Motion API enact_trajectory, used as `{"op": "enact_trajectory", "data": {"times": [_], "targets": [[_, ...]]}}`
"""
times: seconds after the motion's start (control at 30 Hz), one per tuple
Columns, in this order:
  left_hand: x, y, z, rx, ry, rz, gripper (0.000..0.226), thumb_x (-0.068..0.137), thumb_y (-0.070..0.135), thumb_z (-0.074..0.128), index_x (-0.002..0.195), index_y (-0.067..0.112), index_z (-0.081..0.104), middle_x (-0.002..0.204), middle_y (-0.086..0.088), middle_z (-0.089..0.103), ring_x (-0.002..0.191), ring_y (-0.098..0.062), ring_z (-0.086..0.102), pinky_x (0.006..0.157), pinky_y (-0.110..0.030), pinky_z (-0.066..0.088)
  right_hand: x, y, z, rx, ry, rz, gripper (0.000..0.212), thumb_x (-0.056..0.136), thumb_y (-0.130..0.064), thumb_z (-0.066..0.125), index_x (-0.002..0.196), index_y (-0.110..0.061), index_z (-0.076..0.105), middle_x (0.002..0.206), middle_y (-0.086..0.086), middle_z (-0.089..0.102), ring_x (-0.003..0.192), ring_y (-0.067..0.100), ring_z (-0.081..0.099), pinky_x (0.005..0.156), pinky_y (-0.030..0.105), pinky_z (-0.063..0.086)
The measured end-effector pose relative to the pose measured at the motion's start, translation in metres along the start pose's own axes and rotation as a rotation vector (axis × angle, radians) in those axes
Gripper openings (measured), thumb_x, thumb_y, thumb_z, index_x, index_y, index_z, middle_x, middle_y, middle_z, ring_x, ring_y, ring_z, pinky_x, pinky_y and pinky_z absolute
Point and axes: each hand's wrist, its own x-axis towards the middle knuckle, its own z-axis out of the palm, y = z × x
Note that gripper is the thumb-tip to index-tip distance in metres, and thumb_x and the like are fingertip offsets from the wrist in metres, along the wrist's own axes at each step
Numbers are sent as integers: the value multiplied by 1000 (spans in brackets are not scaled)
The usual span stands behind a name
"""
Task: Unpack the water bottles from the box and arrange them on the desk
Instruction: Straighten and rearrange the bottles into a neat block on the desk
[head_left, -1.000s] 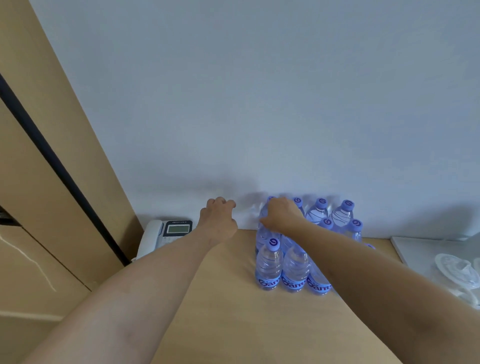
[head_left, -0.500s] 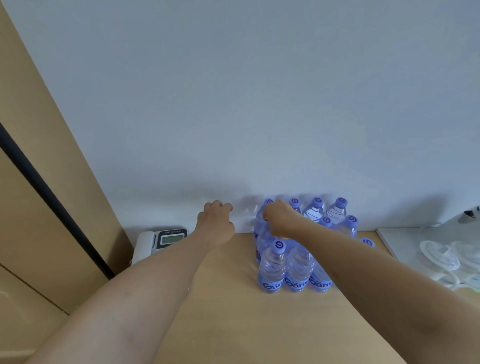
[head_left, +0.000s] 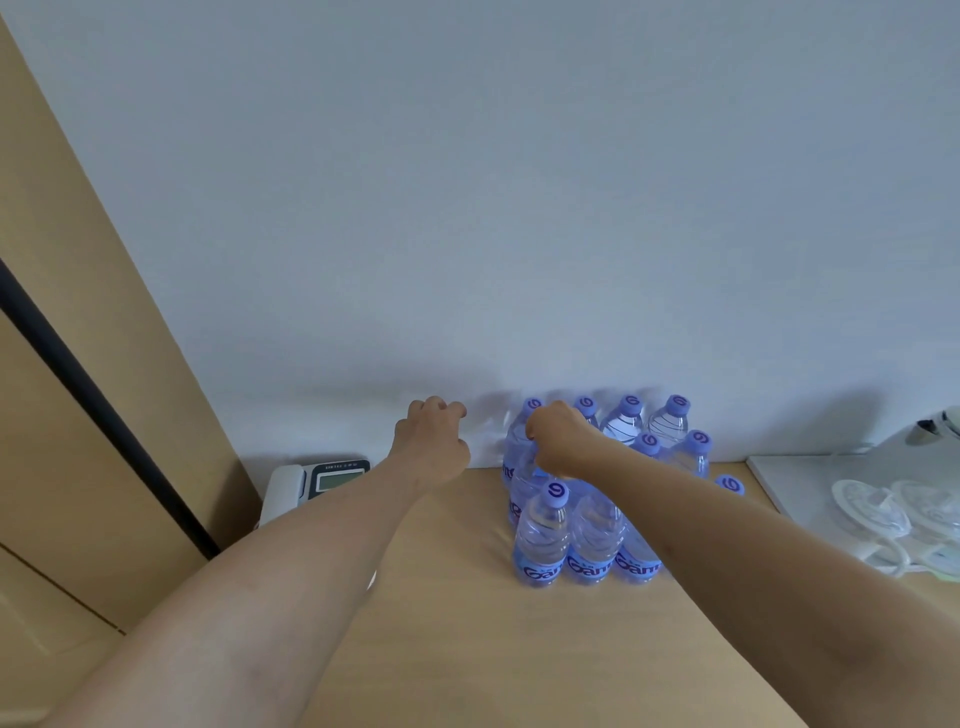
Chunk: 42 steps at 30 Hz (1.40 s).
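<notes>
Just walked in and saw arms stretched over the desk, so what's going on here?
A person is arranging clear plastic water bottles with purple caps in a cluster on the light wooden desk by the wall. The right hand grips a bottle in the group; the left hand, fingers curled, hovers beside it, holding nothing visible.

Clear bottles (head_left: 540, 535) (purple caps, blue labels), tan desk (head_left: 457, 623), white wall (head_left: 467, 208)

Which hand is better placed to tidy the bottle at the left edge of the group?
The right hand, probably. Its curled fingers are already on the bottles at the group's left edge. The left hand is curled too, but sits apart, over bare desk near the wall.
</notes>
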Motion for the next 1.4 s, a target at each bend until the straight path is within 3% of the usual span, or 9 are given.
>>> {"op": "enact_trajectory", "data": {"times": [0.1,0.23,0.43,0.63,0.93,1.03,1.13,1.3,1.4], "targets": [[-1,1,-1,-5,-5,-4,50,87,15,48,137,19,45,136,-9,44,125,-29,35,95,-38,41,2,1,-1,-9,-14,10,40,78,-5,62,54,-16,32,62,1,33,49,13,31,40,23,22],[-3,3,-1,-14,-2,1,51,87,15,48,138,19,44,137,-9,43,126,-29,35,96,-38,40,2,0,-1,16,41,42,42,82,-31,68,55,-24,37,67,-1,39,64,21,47,49,27,33],[-5,3,-3,-23,15,3,51,86,15,49,137,18,45,134,-8,45,124,-28,36,95,-39,41,5,-5,3,-29,11,20,35,80,0,60,58,-14,35,64,1,36,51,12,37,41,22,23],[-5,3,-4,-29,14,0,51,85,15,49,136,18,45,135,-9,45,124,-29,36,96,-39,41,7,2,4,-21,9,10,38,80,-24,69,57,-18,38,64,0,40,62,19,48,47,26,33],[-6,7,-4,-17,5,5,50,86,14,49,137,17,45,135,-10,45,125,-29,36,98,-40,41,3,4,7,16,-7,14,37,81,-10,62,57,-18,35,62,0,38,51,14,40,41,23,25],[-3,11,-5,-17,6,1,51,86,13,49,136,17,45,134,-10,45,125,-29,36,97,-40,41,3,11,4,85,4,3,20,76,-29,73,85,-14,64,85,5,59,81,26,62,60,32,53],[1,19,-5,-12,22,0,50,86,14,49,136,17,45,134,-10,46,124,-29,37,96,-39,41,1,24,-2,170,95,-18,43,76,-44,71,114,-23,68,105,2,65,101,23,59,77,34,51],[4,37,6,1,18,16,50,87,16,49,137,19,45,133,-9,47,123,-29,38,96,-40,41,-3,52,-10,67,148,102,31,84,-45,64,98,-18,67,101,5,64,90,27,61,65,30,43],[5,44,12,1,10,8,50,86,17,50,136,20,45,132,-8,47,123,-29,37,96,-40,41,-11,66,-3,-70,68,156,35,83,-51,62,79,-17,55,82,1,54,81,27,59,62,31,42]]}}
